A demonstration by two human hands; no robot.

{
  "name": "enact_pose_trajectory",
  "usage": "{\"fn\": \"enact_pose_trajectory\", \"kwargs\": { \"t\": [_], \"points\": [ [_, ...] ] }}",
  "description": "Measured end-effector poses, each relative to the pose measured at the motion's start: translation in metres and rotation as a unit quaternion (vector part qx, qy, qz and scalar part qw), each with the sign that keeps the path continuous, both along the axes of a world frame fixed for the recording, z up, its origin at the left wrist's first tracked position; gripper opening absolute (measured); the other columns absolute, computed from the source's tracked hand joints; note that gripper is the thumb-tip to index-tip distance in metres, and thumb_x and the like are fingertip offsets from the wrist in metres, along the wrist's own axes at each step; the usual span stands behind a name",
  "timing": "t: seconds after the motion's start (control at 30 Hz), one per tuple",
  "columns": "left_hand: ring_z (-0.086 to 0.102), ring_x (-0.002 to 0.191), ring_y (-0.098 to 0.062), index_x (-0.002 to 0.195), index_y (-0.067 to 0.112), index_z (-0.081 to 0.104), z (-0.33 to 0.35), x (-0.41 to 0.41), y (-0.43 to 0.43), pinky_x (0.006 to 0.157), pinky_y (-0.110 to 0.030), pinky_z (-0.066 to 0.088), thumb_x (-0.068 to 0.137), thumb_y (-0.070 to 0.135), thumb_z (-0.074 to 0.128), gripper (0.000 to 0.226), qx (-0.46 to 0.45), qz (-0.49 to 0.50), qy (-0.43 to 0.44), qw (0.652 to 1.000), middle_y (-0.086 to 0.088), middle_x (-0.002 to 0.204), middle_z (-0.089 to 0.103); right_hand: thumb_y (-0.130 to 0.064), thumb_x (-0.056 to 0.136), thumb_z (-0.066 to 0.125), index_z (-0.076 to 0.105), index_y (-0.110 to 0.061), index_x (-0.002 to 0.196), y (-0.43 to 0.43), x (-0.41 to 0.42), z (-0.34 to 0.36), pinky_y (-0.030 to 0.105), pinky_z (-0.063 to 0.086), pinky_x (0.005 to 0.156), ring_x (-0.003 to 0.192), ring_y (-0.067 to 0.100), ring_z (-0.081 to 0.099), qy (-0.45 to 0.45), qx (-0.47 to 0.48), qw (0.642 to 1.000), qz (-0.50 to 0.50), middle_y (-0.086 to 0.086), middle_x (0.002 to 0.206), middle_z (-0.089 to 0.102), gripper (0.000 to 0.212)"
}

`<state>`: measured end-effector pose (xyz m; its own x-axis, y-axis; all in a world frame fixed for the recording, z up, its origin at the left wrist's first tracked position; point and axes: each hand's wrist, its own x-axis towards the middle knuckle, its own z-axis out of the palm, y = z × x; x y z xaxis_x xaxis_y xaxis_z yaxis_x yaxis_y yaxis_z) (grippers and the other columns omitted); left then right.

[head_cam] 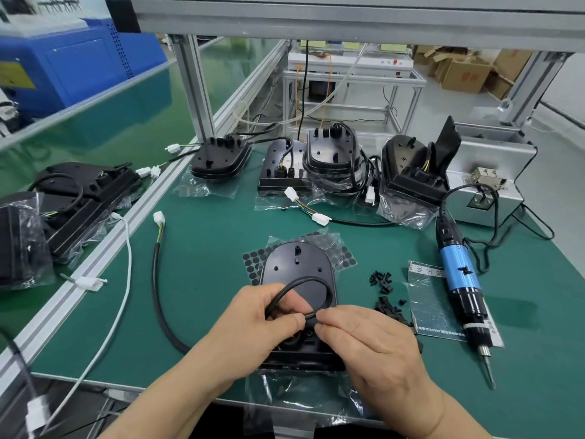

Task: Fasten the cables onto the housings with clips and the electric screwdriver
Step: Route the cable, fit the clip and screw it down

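From the head camera, work on the near housing [297, 264] looks barely begun. Both hands hold its black cable [305, 279] in a loop just above it — the left hand [253, 324] pinches the loop and the right hand [364, 337] nips where it crosses. I can see no clip fitted. The clips [381, 280] lie loose just to the right, with the electric screwdriver [459, 270] beyond them, untouched. The other housings [330, 150] wait at the back, cables trailing — I'd guess most of the job remains.

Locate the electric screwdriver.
The electric screwdriver lies on the green mat on the person's right in the head view, just right of the loose black clips.
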<state>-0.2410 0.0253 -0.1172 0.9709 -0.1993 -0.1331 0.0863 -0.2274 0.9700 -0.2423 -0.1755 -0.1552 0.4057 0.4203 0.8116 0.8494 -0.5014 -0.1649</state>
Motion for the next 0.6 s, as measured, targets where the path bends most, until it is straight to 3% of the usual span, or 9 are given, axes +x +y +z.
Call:
{"fn": "enact_pose_trajectory", "kwargs": {
  "t": [0.23, 0.4, 0.5, 0.6],
  "points": [
    [0.056, 0.067, -0.008, 0.084, 0.015, 0.074, 0.003, 0.001, 0.003, 0.065, -0.019, 0.045, 0.089, -0.003, 0.067, 0.019, 0.017, -0.04, -0.011, 0.999, 0.003, 0.072, 0.068, -0.006, 0.095, 0.062, 0.077, -0.006, 0.09, 0.005, 0.004, 0.0, 0.03, 0.051, 0.083, 0.093, 0.019, 0.06, 0.017, 0.012, 0.999, -0.027, 0.0, 0.106, 0.073, 0.016],
    [0.058, 0.069, -0.009, 0.084, 0.014, 0.072, 0.003, 0.0, 0.004, 0.067, -0.021, 0.046, 0.084, 0.01, 0.068, 0.006, 0.003, -0.061, -0.025, 0.998, 0.002, 0.072, 0.068, 0.001, 0.087, 0.068, 0.072, -0.008, 0.085, 0.013, -0.004, 0.005, 0.02, 0.046, 0.08, 0.094, 0.011, 0.057, 0.188, 0.121, 0.975, -0.001, 0.002, 0.099, 0.057, 0.01],
    [0.053, 0.068, -0.013, 0.084, 0.015, 0.071, 0.0, -0.004, 0.002, 0.066, -0.028, 0.043, 0.08, 0.017, 0.065, 0.008, -0.015, -0.055, -0.038, 0.998, -0.001, 0.07, 0.063, -0.013, 0.086, 0.071, 0.067, -0.02, 0.093, 0.011, -0.006, 0.01, 0.017, 0.045, 0.081, 0.092, 0.013, 0.058, 0.292, 0.16, 0.943, 0.008, 0.003, 0.103, 0.05, 0.01],
    [0.053, 0.069, -0.017, 0.085, 0.022, 0.069, -0.002, -0.006, 0.004, 0.067, -0.033, 0.044, 0.083, 0.02, 0.064, 0.006, 0.011, -0.061, -0.07, 0.996, -0.012, 0.074, 0.063, -0.015, 0.082, 0.073, 0.056, -0.031, 0.103, 0.011, -0.007, 0.017, 0.021, 0.049, 0.076, 0.081, 0.015, 0.063, 0.44, 0.244, 0.863, 0.048, -0.007, 0.095, 0.058, 0.031]
  ]
}}
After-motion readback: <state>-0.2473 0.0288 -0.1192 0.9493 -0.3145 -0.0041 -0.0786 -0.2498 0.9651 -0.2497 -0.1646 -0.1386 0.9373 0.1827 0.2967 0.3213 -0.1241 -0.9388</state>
